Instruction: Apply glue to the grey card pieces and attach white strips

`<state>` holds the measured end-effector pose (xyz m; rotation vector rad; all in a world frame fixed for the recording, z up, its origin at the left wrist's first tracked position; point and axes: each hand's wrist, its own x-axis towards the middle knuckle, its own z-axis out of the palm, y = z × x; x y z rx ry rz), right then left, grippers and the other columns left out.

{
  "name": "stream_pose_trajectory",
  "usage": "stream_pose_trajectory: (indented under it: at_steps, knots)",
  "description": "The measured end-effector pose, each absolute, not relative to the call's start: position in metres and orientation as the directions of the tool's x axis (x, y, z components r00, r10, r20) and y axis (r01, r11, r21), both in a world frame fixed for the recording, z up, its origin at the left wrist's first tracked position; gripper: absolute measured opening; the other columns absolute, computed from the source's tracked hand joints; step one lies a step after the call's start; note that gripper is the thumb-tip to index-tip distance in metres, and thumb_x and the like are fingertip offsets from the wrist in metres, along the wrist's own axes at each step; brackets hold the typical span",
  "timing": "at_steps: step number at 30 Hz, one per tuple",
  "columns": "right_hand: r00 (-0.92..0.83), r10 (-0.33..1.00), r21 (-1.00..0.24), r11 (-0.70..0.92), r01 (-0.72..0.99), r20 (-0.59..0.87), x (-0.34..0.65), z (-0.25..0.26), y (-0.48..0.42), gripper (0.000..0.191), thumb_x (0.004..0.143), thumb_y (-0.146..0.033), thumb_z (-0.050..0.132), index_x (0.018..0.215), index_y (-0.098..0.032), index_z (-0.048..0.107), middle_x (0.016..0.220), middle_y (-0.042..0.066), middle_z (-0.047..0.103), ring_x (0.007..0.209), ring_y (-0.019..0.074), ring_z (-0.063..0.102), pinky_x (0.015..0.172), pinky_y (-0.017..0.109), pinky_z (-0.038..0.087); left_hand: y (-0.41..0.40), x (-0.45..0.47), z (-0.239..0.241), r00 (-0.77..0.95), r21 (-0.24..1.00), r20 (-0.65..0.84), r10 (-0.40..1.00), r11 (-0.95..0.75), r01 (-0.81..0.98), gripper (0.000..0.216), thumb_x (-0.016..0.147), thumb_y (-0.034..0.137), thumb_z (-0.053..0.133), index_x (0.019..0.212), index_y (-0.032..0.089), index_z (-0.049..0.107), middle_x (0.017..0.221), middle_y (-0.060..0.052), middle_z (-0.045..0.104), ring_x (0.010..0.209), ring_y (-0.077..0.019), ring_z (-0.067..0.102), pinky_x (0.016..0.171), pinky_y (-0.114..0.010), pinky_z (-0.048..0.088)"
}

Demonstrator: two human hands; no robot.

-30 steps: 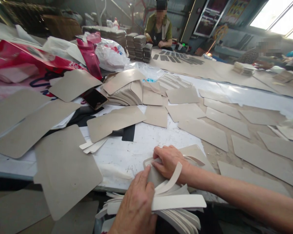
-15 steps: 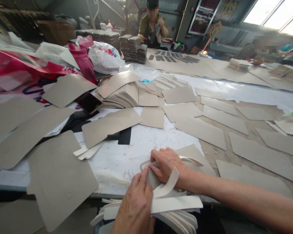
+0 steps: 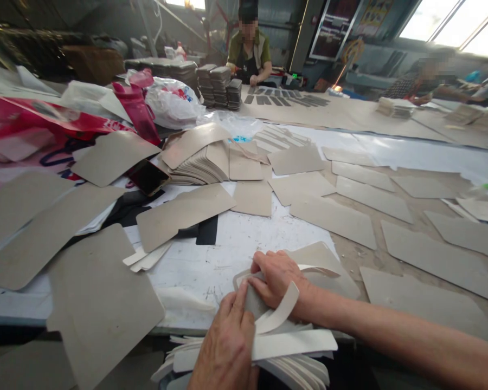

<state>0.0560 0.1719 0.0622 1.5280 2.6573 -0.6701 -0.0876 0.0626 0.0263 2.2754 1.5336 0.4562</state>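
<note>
In the head view, my left hand (image 3: 230,336) is closed at the table's front edge, its index finger pressed on the border of a grey sheet piece (image 3: 255,299). A pale, curling strip (image 3: 282,310) comes out from beside its fingers. My right hand (image 3: 277,277) curls over the same piece, thumb and fingertips pressed on it close to my left index fingertip. Both palms hide much of the piece. Below my hands lies a stack of pale strips and sheets (image 3: 296,368), with one flat white strip (image 3: 305,343) on top.
Many grey cut sheets (image 3: 333,216) spread over the table. Further left are a sheet stack (image 3: 205,165), a phone (image 3: 148,177), a pink bottle (image 3: 136,108) and plastic bags (image 3: 173,100). A co-worker (image 3: 250,54) stands behind stacked pieces (image 3: 217,86); another person sits at right.
My hands keep almost the same place and hold. The view has shifted slightly. The co-worker opposite has lowered a raised hand toward the table.
</note>
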Motion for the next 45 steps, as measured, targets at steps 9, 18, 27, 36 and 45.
stream_pose_trajectory:
  at_steps: [9, 18, 27, 36, 45]
  knots:
    - [-0.486, 0.849, -0.437, 0.363, 0.823, -0.209, 0.057, 0.058, 0.173, 0.008, 0.082, -0.023, 0.061, 0.088, -0.018, 0.063, 0.076, 0.004, 0.065, 0.073, 0.0195, 0.053, 0.069, 0.030, 0.032, 0.061, -0.082, 0.020, 0.328, 0.476, 0.135, 0.935, -0.352, 0.806, 0.037, 0.057, 0.009, 0.048, 0.091, 0.009, 0.062, 0.144, -0.023, 0.043, 0.129, -0.0325, 0.038, 0.104, -0.046, 0.043]
    - [-0.458, 0.856, -0.479, 0.307, 0.822, -0.239, 0.056, 0.060, 0.175, 0.005, 0.080, -0.020, 0.059, 0.084, -0.018, 0.062, 0.072, 0.002, 0.064, 0.067, 0.0165, 0.053, 0.062, 0.026, 0.031, 0.060, -0.082, 0.018, 0.333, 0.475, 0.118, 0.935, -0.348, 0.808, 0.035, 0.053, 0.008, 0.049, 0.086, 0.010, 0.061, 0.141, -0.024, 0.047, 0.127, -0.0343, 0.040, 0.102, -0.048, 0.044]
    - [-0.481, 0.833, -0.435, 0.340, 0.834, -0.273, 0.055, 0.061, 0.177, 0.009, 0.082, -0.023, 0.058, 0.087, -0.019, 0.064, 0.075, 0.004, 0.065, 0.072, 0.0195, 0.055, 0.066, 0.029, 0.031, 0.061, -0.082, 0.020, 0.333, 0.474, 0.113, 0.936, -0.345, 0.810, 0.037, 0.053, 0.010, 0.049, 0.088, 0.011, 0.061, 0.148, -0.022, 0.040, 0.130, -0.0339, 0.038, 0.102, -0.048, 0.045]
    - [-0.518, 0.812, -0.381, 0.404, 0.832, -0.270, 0.053, 0.067, 0.177, 0.009, 0.085, -0.026, 0.059, 0.089, -0.019, 0.063, 0.079, 0.006, 0.067, 0.076, 0.0222, 0.058, 0.069, 0.031, 0.033, 0.061, -0.085, 0.024, 0.341, 0.456, 0.099, 0.935, -0.347, 0.820, 0.037, 0.056, 0.007, 0.049, 0.091, 0.010, 0.062, 0.145, -0.025, 0.043, 0.130, -0.0346, 0.039, 0.102, -0.048, 0.045]
    - [-0.512, 0.800, -0.276, 0.439, 0.855, -0.313, 0.059, 0.080, 0.176, 0.023, 0.089, -0.034, 0.059, 0.098, -0.014, 0.065, 0.087, 0.014, 0.070, 0.077, 0.0262, 0.062, 0.068, 0.034, 0.038, 0.061, -0.086, 0.019, 0.374, 0.328, 0.071, 0.925, -0.376, 0.866, 0.038, 0.055, 0.006, 0.049, 0.090, 0.010, 0.062, 0.145, -0.023, 0.043, 0.127, -0.0367, 0.042, 0.098, -0.048, 0.047]
